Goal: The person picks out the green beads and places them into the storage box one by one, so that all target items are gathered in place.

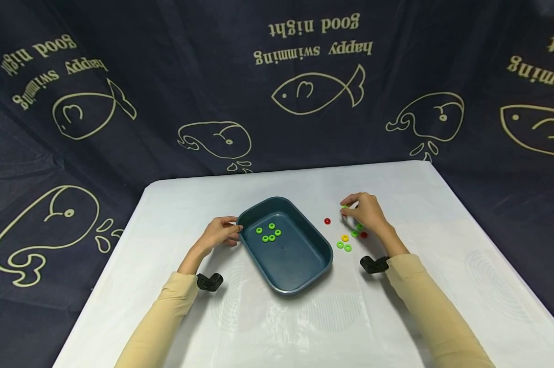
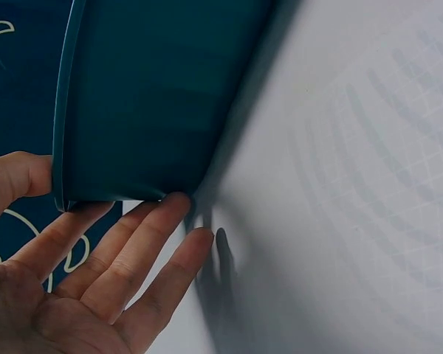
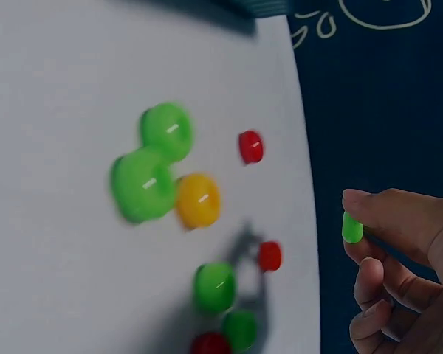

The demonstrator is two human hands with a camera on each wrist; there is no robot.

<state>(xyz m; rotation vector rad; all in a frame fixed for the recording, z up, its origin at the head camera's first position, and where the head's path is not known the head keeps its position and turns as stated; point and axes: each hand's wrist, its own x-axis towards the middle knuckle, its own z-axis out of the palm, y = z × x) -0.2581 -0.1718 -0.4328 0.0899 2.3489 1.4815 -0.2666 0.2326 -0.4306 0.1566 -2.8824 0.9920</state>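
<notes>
A person in tan sleeves (image 1: pixel 440 312) works at a white-covered table (image 1: pixel 258 332), the left hand (image 1: pixel 219 232) gripping a blue tray (image 1: pixel 283 268) by its left corner, thumb at the rim and fingers spread along the outside. Above the table, the right hand (image 1: pixel 368 210) pinches a green ring (image 3: pixel 352 228) between thumb and forefinger, its other fingers curled. Five more green rings (image 1: pixel 278 233) lie inside the tray, toward its far end. A yellow ring (image 1: pixel 345 238), red rings (image 1: pixel 327 221) and additional green ones sit between the tray and the table's right edge. A dark curtain (image 1: pixel 286 148) hangs beyond the far edge.
</notes>
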